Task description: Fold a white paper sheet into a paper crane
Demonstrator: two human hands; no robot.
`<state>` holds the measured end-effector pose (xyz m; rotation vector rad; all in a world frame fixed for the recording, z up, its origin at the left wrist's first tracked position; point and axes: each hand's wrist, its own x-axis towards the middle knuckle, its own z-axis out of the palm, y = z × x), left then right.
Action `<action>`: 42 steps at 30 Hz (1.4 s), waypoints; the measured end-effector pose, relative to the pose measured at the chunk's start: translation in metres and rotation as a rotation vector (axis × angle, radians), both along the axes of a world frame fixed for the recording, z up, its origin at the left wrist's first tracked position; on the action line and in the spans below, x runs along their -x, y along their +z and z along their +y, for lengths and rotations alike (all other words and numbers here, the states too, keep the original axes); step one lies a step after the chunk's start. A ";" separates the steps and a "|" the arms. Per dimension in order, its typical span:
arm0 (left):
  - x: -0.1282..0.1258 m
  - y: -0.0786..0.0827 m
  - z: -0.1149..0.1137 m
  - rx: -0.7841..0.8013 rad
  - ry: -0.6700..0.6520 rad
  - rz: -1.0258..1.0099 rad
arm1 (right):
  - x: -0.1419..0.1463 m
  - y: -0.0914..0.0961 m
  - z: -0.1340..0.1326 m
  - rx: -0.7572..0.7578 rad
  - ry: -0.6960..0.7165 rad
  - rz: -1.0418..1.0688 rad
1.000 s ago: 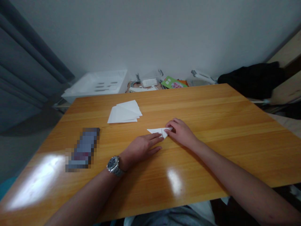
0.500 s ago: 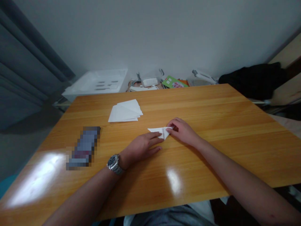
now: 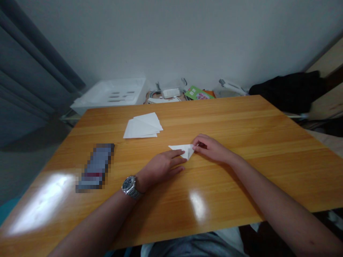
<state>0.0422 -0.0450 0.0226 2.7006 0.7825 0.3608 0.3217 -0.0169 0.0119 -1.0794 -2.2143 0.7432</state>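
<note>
A small folded white paper (image 3: 187,151), roughly triangular with its point toward me, lies on the wooden table (image 3: 227,123). My left hand (image 3: 166,166) rests on its left part, fingers stretched out and pressing it to the tabletop. At the paper's right corner, my right hand (image 3: 207,146) has thumb and fingertips pinched together on the edge. Part of the paper is hidden under the left fingers. A metal watch (image 3: 130,186) is on my left wrist.
White paper sheets (image 3: 143,125) lie loosely stacked behind my left hand. A blurred-out phone-like object (image 3: 97,166) sits to the left. Past the far edge are a white tray (image 3: 120,91), a green booklet (image 3: 199,93) and black cloth (image 3: 289,91).
The right fingertips have shifted slightly right, toward the paper's corner. A raised fold near the paper's middle now looks flatter. The left hand has hardly moved.
</note>
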 end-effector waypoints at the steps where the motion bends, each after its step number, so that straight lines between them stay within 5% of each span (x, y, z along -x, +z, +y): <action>1: 0.000 0.000 0.000 0.004 0.003 0.005 | 0.000 0.000 0.000 -0.003 0.004 -0.003; 22: 0.002 -0.006 0.004 -0.037 -0.017 0.005 | 0.009 -0.001 -0.002 -0.063 -0.091 -0.052; 31: 0.002 -0.003 0.003 -0.015 -0.023 0.017 | 0.001 0.004 -0.002 -0.004 -0.023 -0.027; 42: 0.000 0.003 0.002 -0.001 -0.031 0.007 | 0.019 -0.006 0.000 -0.105 -0.152 -0.141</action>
